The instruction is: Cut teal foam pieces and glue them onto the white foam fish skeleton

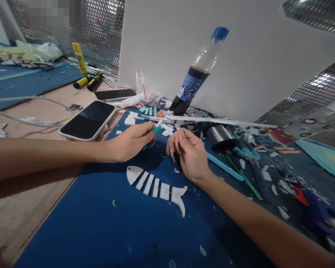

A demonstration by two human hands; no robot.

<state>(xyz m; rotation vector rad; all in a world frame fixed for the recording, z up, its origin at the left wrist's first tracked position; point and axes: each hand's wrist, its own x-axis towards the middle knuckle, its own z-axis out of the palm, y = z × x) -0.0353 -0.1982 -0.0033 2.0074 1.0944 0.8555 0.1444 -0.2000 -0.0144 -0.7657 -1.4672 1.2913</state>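
Observation:
My left hand (pixel 134 139) is closed, pinching a small teal piece (pixel 156 129) between thumb and fingers, beside white scraps. My right hand (pixel 190 150) hovers close by with its fingers curled together; what they hold, if anything, I cannot make out. Below both hands, a white fish shape lies on the blue mat (pixel 95 216), cut into separate parts: a head (pixel 134 174) with a small hole, several narrow body strips (pixel 149 184), and a forked tail (pixel 179 197). Small gaps part the segments.
Behind my hands stands a cola bottle (pixel 194 80), tilted in view, amid white and blue scraps. A wire spool (pixel 222 137) sits to the right. Two phones (pixel 88 121), yellow-black tools (pixel 88 81) and a glue tube (pixel 79 58) are left. A blue glue gun (pixel 315 208) lies right.

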